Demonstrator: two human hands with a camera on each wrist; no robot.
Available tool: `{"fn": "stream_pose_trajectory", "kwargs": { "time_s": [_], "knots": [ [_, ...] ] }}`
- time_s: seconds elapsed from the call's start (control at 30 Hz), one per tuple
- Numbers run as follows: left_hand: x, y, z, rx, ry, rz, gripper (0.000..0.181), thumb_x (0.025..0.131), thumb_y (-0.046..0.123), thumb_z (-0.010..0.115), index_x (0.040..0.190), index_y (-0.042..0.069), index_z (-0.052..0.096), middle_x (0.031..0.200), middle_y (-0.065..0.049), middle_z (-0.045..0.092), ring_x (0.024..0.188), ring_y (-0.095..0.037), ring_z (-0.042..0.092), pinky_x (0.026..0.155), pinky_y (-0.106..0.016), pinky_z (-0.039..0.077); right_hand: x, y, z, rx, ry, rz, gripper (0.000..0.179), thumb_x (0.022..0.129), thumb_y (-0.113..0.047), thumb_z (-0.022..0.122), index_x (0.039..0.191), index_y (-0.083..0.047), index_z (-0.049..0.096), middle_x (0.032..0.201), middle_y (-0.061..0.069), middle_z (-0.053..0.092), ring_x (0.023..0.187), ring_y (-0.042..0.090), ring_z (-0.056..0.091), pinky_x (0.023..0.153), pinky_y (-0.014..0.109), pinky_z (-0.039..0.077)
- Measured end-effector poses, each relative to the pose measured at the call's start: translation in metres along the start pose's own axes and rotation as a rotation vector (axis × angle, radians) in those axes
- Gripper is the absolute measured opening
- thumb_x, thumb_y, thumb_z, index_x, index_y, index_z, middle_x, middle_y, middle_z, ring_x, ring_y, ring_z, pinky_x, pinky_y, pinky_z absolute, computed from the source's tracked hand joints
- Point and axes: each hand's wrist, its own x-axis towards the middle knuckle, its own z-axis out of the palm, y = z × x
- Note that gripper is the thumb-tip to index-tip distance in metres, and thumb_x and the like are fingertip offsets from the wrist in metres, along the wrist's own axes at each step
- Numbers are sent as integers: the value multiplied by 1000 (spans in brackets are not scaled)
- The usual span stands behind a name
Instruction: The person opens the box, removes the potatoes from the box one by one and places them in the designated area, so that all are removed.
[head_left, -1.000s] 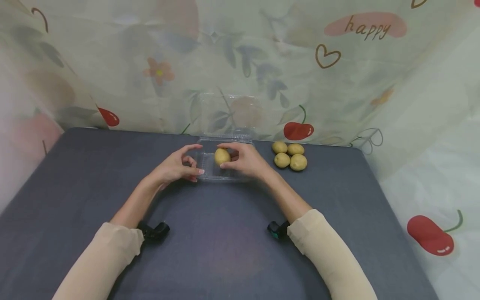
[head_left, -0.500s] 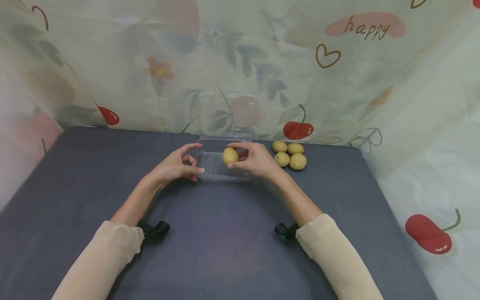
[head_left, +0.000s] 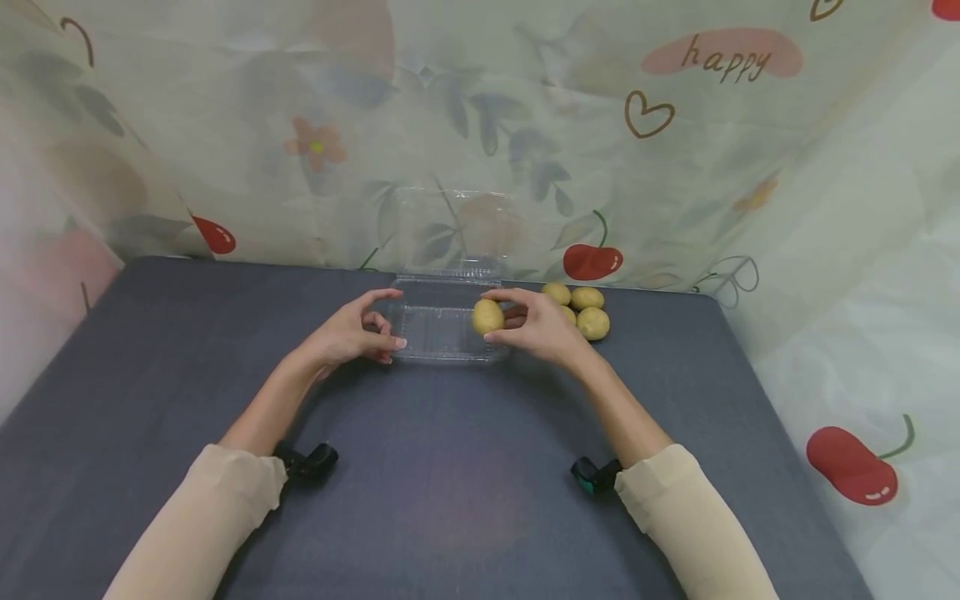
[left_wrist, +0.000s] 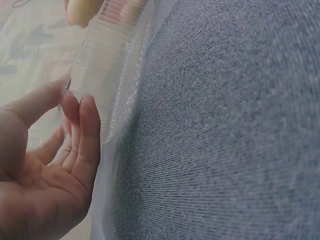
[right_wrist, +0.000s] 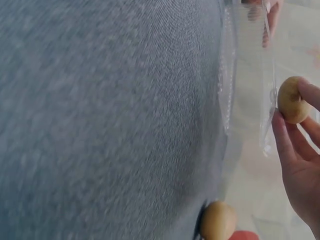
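Observation:
A clear plastic clamshell container (head_left: 438, 333) stands with its lid (head_left: 450, 229) raised against the backdrop. My left hand (head_left: 352, 333) holds its left end, thumb near the front corner and index finger near the back, as the left wrist view also shows at the container wall (left_wrist: 107, 75). Between thumb and fingers my right hand (head_left: 536, 325) pinches a yellow potato (head_left: 488, 317) above the container's right end. The right wrist view shows that potato (right_wrist: 291, 100) just outside the clear rim. More potatoes (head_left: 593, 323) lie right of the hand, one partly hidden behind it.
A dark grey cloth covers the table (head_left: 450, 467). Its back edge meets a printed curtain (head_left: 315, 208) with cherries and flowers. Black wrist cameras (head_left: 307, 462) are worn at both sleeves.
My right hand has moved right with the potato, from the middle of the container to its right end. The left hand has stayed at the left end.

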Motion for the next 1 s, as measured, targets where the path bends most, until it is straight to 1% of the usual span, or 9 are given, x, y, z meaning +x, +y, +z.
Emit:
{"fn": "stream_pose_trajectory", "kwargs": {
  "time_s": [0.17, 0.37, 0.6, 0.77, 0.9, 1.0],
  "knots": [
    [0, -1, 0, 1, -3, 1, 86, 87, 3, 76, 156, 14, 27, 88, -11, 53, 73, -25, 65, 76, -45, 58, -7, 4, -6, 27, 11, 3, 59, 81, -14, 84, 136, -10, 61, 130, 8, 62, 102, 21, 68, 81, 36, 56],
    [1, 0, 1, 4, -6, 7, 85, 87, 3, 76, 156, 14, 27, 88, -11, 53, 74, -25, 65, 77, -45, 58, -16, 11, -14, 50, 52, -4, 59, 82, -9, 83, 136, -7, 60, 123, 10, 64, 101, 23, 69, 81, 34, 57],
    [0, 0, 0, 10, -1, 2, 84, 88, 3, 75, 155, 15, 27, 87, -11, 53, 73, -25, 65, 78, -47, 58, -22, 21, -22, 51, 65, 11, 59, 82, -10, 82, 136, -6, 60, 125, 15, 63, 104, 27, 68, 84, 36, 56],
    [0, -1, 0, 9, -3, 3, 85, 87, 3, 76, 155, 16, 27, 87, -11, 53, 74, -26, 65, 78, -47, 58, -30, 24, -26, 75, 70, 49, 59, 83, -9, 81, 137, -6, 59, 127, 12, 62, 107, 26, 67, 85, 35, 56],
    [0, -1, 1, 14, -7, 12, 85, 87, 4, 76, 155, 16, 27, 88, -11, 53, 75, -27, 65, 78, -47, 58, -37, 27, -32, 47, 95, 61, 58, 82, -10, 82, 136, -8, 60, 130, 9, 61, 108, 25, 67, 86, 35, 55],
    [0, -1, 0, 19, -8, 20, 85, 87, 4, 76, 155, 14, 27, 88, -11, 53, 75, -27, 65, 78, -47, 58, -40, 29, -36, 16, 116, 60, 56, 81, -11, 83, 134, -11, 63, 129, 9, 62, 107, 24, 67, 85, 32, 55]
  ]
}}
